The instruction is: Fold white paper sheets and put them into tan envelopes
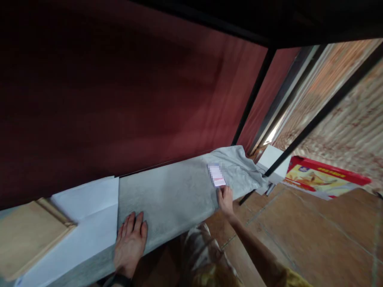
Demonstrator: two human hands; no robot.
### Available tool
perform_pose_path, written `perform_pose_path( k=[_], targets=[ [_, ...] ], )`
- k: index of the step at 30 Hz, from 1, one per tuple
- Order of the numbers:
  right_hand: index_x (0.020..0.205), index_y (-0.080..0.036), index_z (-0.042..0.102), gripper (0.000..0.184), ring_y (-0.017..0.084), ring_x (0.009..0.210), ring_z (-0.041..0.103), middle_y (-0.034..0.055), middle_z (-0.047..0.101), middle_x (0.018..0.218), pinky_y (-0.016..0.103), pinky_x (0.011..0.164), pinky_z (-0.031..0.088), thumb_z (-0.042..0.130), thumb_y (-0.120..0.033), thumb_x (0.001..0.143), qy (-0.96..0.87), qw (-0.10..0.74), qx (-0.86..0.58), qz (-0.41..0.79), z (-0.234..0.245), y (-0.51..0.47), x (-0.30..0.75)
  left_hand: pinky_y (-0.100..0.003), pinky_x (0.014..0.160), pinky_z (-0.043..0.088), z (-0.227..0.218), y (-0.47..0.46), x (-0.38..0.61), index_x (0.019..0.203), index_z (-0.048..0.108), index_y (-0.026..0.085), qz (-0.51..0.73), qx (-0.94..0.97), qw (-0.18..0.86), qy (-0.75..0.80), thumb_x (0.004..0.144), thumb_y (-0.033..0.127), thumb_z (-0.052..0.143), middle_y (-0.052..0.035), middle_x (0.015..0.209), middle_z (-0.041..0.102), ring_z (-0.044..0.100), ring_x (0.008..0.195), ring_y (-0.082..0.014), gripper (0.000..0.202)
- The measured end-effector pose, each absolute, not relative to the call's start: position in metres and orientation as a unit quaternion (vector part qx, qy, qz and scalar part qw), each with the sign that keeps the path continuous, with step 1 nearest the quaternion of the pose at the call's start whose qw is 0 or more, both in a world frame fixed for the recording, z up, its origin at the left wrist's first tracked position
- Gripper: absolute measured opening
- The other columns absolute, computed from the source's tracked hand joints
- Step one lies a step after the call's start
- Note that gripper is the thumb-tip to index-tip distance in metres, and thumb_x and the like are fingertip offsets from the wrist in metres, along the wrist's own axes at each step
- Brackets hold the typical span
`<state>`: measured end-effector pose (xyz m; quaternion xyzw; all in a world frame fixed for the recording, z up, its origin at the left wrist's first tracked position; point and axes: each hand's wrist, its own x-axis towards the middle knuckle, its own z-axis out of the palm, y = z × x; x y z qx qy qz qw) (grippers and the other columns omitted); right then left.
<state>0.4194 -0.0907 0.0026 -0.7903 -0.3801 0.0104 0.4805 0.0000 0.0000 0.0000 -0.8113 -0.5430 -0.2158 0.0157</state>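
My left hand (131,244) lies flat, palm down, on a grey cloth (167,195) that covers a long narrow surface. Its fingers are stretched out, close to the edge of a white paper sheet (92,223). Farther right, my right hand (225,200) has its fingers curled at the near end of a phone (217,174) with a lit, blurred-out screen. Thumb and fingertips meet the phone's lower edge, and the phone rests on or just over the cloth. A dark band circles my left wrist.
At the left, a light brown board or box (30,235) sits on the paper. A dark red panel (149,99) rises behind the cloth. Black metal bars (254,95) frame the right side. On the tiled floor (323,227) lie a red and yellow printed box (324,179) and a white box (273,161).
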Motion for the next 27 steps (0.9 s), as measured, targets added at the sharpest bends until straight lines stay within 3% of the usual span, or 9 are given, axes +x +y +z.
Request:
perform_pose_path(
  k=[9,19,27],
  targets=[
    [0.087,-0.024,0.053,0.011,0.030,0.097,0.048,0.0100,0.055,0.094,0.048,0.093,0.040,0.042,-0.021,0.088,-0.407,0.378,-0.828,-0.075,-0.018,-0.091,0.406,-0.056,0.120,0.034,0.008,-0.004,0.010,0.140,0.061,0.006,-0.231,-0.805,-0.005,-0.546,0.100,0.036,0.031,-0.0223,0.147,0.055,0.043,0.144,-0.0372,0.058],
    [0.096,-0.020,0.060,0.016,0.030,0.089,0.050,0.0104,0.057,0.090,0.046,0.085,0.042,0.048,-0.029,0.089,-0.412,0.287,-0.855,-0.127,-0.021,-0.089,0.414,-0.054,0.118,0.038,0.001,-0.004,0.012,0.140,0.060,0.005,-0.206,-0.813,0.046,-0.543,0.100,0.031,0.035,-0.0231,0.148,0.055,0.045,0.144,-0.0364,0.054],
    [0.095,-0.015,0.062,0.023,0.032,0.094,0.053,0.0155,0.059,0.095,0.044,0.084,0.042,0.041,-0.023,0.090,-0.439,0.251,-0.851,-0.144,-0.020,-0.095,0.416,-0.049,0.120,0.036,0.019,-0.016,0.023,0.142,0.060,0.010,-0.148,-0.798,0.047,-0.583,0.101,0.027,0.039,-0.0207,0.152,0.053,0.046,0.145,-0.0341,0.049]
  ],
)
